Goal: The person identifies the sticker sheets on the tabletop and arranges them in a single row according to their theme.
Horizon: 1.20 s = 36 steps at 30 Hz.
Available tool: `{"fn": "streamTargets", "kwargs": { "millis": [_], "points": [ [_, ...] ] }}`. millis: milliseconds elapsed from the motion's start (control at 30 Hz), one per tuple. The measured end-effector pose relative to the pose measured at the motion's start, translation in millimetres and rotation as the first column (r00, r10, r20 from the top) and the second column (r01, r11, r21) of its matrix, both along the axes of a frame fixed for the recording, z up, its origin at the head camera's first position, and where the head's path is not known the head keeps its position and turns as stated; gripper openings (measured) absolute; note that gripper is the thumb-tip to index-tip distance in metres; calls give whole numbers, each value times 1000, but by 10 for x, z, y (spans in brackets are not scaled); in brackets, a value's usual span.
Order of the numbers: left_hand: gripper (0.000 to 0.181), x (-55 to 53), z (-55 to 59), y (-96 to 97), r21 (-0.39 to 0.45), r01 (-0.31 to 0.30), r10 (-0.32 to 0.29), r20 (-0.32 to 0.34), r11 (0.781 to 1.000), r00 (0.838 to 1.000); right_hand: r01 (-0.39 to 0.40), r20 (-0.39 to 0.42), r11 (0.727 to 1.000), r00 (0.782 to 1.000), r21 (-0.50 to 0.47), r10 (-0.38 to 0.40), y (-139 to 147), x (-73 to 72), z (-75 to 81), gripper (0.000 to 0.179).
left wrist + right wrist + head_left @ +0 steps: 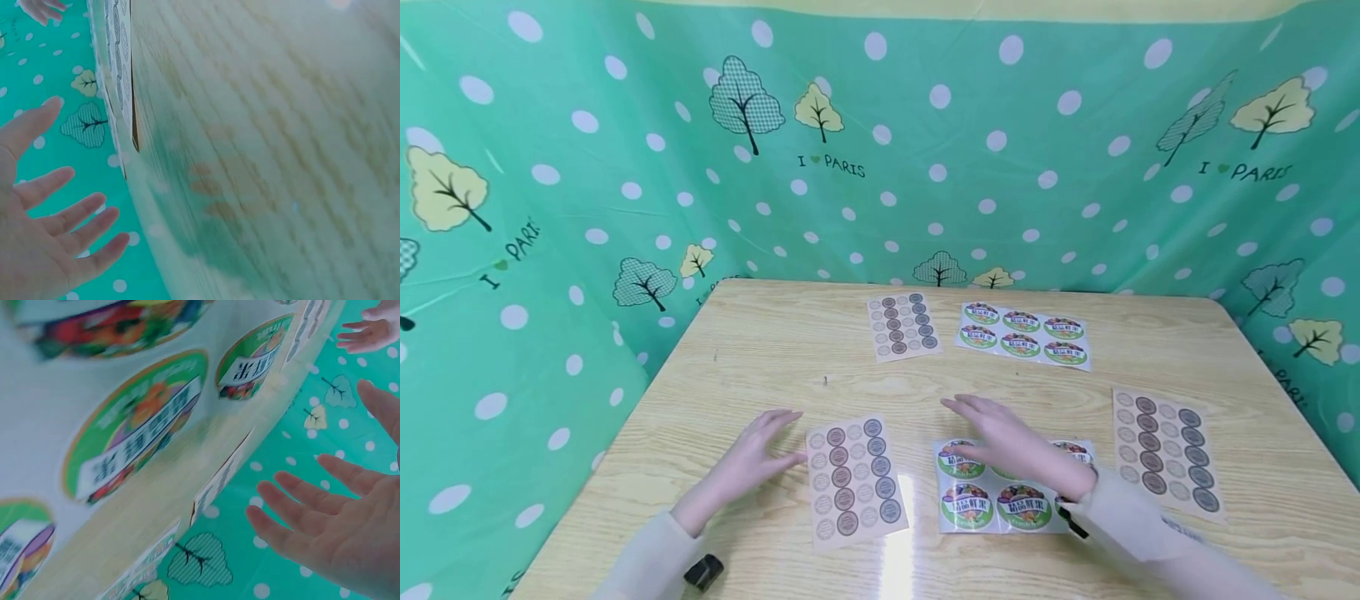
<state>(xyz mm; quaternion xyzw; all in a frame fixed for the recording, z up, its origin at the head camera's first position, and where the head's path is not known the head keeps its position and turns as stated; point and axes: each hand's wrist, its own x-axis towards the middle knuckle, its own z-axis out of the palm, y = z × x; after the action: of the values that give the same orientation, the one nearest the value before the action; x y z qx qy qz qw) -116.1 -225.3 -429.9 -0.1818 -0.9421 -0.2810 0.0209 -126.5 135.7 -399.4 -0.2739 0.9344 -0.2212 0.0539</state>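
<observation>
My left hand (751, 457) is at the left edge of a beige sheet of round stickers (853, 483), thumb and fingers spread apart. In the left wrist view that hand (59, 240) has nothing between its fingers. Above a white sheet of oval fruit stickers (992, 507) hovers my right hand (1011, 442), covering part of its upper rows. Its fingers are extended and spaced out, and the right wrist view shows this hand (331, 519) holding nothing. Both palms face inward, toward each other.
Farther back on the wooden table (760, 358) lie another beige round-sticker sheet (904, 327) and another oval fruit-sticker sheet (1024, 335). A third beige sheet (1168, 454) is at the right. A green dotted curtain (850, 208) hangs behind the table and along its sides.
</observation>
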Motion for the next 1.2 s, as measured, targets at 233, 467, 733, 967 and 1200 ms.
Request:
{"fn": "streamTargets", "kwargs": {
  "millis": [233,467,733,967,1200],
  "points": [
    [60,-3,-11,-20,58,-25,23,44,998,999,-6,104,997,995,-79,15,-180,-46,-16,61],
    [58,-28,-18,-11,83,-66,55,125,994,991,0,191,990,981,-138,26,-380,-82,-61,57],
    [54,-74,-34,4,99,-100,80,181,990,980,106,360,965,933,-239,-13,-583,-137,-105,50],
    [52,-121,-70,14,138,-122,87,237,983,968,160,398,955,916,-250,-50,-718,-223,-148,47],
    [50,-161,-81,40,119,-140,105,260,983,960,244,466,935,879,-259,-101,-842,-311,-220,47]
  ]
}}
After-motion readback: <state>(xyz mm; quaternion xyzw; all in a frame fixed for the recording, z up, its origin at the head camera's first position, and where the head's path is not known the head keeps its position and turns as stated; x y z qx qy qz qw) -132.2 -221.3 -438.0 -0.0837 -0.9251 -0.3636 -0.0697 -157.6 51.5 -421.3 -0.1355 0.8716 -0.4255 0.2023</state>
